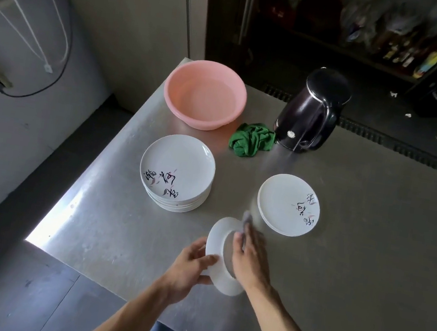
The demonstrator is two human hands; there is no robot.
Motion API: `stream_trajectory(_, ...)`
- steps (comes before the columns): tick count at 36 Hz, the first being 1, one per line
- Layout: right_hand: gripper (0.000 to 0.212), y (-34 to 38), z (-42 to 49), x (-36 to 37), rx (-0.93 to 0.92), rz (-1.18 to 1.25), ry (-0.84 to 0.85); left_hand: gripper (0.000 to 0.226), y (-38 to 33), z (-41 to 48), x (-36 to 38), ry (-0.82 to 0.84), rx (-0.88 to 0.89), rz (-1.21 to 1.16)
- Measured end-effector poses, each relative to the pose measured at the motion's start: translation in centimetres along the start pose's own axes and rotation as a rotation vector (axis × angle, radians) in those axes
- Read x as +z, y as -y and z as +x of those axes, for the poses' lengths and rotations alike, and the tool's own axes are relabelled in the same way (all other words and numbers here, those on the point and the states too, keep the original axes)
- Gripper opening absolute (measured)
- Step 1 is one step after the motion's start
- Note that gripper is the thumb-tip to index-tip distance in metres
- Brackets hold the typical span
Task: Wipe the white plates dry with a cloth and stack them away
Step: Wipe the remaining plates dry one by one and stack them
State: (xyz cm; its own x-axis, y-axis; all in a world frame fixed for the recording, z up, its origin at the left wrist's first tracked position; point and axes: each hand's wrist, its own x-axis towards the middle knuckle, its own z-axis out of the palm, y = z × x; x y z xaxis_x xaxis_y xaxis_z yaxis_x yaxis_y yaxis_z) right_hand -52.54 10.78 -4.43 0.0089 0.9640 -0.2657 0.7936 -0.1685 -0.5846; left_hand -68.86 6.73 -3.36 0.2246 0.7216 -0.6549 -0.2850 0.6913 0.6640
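Left hand: at 6 o'clock on the table, fingers and thumb curled over the near rim of the held plate, propping it up on edge.
Held plate: white, tilted steeply above the table, underside turned toward the right hand.
Right hand: just at 3 o'clock of the left, fingers closed on a pale cloth and pressing it onto the plate's underside; blurred, so the exact curl is hard to read.
Pale cloth: bunched, poking out past the fingertips toward 12 o'clock.
Step in hand: apparently wiping the back of this one plate.
Short stack: at 1 o'clock of the held plate, just beside the wiping hand, a few plates, painted face up.
Tall stack: at 10 o'clock of the held plate, well apart from the short one, many plates, painted face up.
Progress: probably early to midway; short stack likely the dried pile, tall stack likely waiting, though wet or dry cannot be told from here.
Left to do: finish this plate, set it on a pile, then work through the rest.
Green cloth: crumpled at 12 o'clock, unused.
Pink basin: at 11 o'clock, far side.
Black kettle: at 1 o'clock, touching the green cloth.
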Motion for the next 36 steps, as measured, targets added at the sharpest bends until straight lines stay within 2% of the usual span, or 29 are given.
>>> stream_trajectory(1, 0.055, 0.1, 0.2, -0.1, 0.064, 0.017, 0.008, 0.045, 0.0, 0.0, 0.0, 0.008, -0.004, 0.005)
stream_trajectory(2, 0.055, 0.3, 0.1, 0.0, 0.044, 0.014, 0.013, 0.044, 0.1, -0.1, 0.1, 0.015, -0.009, 0.005)
stream_trajectory(4, 0.053, 0.4, -0.6, 0.2, -0.158, -0.011, 0.009, 0.041, 0.1, -0.1, 0.0, 0.024, -0.012, -0.001)
stream_trajectory(7, 0.051, 0.2, -2.1, 0.0, -0.484, -0.029, 0.134, 0.038, 0.0, -0.4, 0.0, 0.066, 0.019, 0.032)
stream_trajectory(9, 0.049, -0.4, -1.9, 0.1, -0.570, -0.061, 0.123, 0.038, 0.2, -0.5, -0.3, 0.088, 0.033, 0.043)
stream_trajectory(10, 0.050, -0.7, -1.6, 0.2, -0.513, -0.046, 0.087, 0.039, 0.3, -0.5, -0.4, 0.077, 0.028, 0.029)
stream_trajectory(12, 0.055, -1.1, -1.0, -0.1, -0.225, 0.097, 0.042, 0.042, 0.6, -0.5, -0.6, 0.054, 0.021, -0.023)
stream_trajectory(14, 0.060, -1.6, -0.9, -0.2, 0.003, 0.228, 0.116, 0.044, 0.7, -0.3, -0.7, 0.030, 0.013, -0.083)
stream_trajectory(18, 0.062, -2.9, -2.6, 0.0, -0.040, 0.138, 0.222, 0.036, 0.1, 0.8, -0.7, -0.051, 0.011, -0.181)
stream_trajectory(20, 0.065, -3.0, -3.7, 0.1, -0.146, 0.057, 0.240, 0.032, -0.6, 1.3, -0.5, -0.077, 0.009, -0.207)
stream_trajectory(23, 0.069, -2.1, -5.0, -0.4, -0.381, -0.090, 0.120, 0.029, -1.8, 2.0, 0.2, -0.091, 0.016, -0.212)
stream_trajectory(25, 0.058, -1.3, -4.7, -1.0, -0.526, -0.200, -0.098, 0.025, -2.7, 2.3, 0.8, -0.058, 0.036, -0.201)
stream_trajectory(27, 0.045, -0.7, -3.9, -1.8, -0.563, -0.207, -0.281, 0.023, -3.5, 2.4, 1.4, 0.019, 0.046, -0.186)
stream_trajectory(28, 0.041, -0.4, -3.5, -2.3, -0.518, -0.153, -0.324, 0.024, -3.7, 2.5, 1.6, 0.035, 0.046, -0.189)
stream_trajectory(30, 0.034, 0.1, -2.8, -3.2, -0.283, 0.065, -0.346, 0.030, -4.0, 2.7, 1.9, -0.036, 0.057, -0.151)
stream_trajectory(32, 0.018, -0.3, -1.9, -3.8, -0.005, 0.312, -0.364, 0.035, -3.6, 3.2, 1.9, -0.182, 0.088, 0.083)
stream_trajectory(34, 0.014, -0.9, -1.2, -4.1, 0.199, 0.549, -0.323, 0.043, -2.7, 3.5, 1.6, -0.282, 0.087, 0.358)
stream_trajectory(36, 0.017, -1.5, -1.0, -4.3, 0.292, 0.740, -0.269, 0.030, -2.1, 3.1, 1.4, -0.211, 0.050, 0.300)
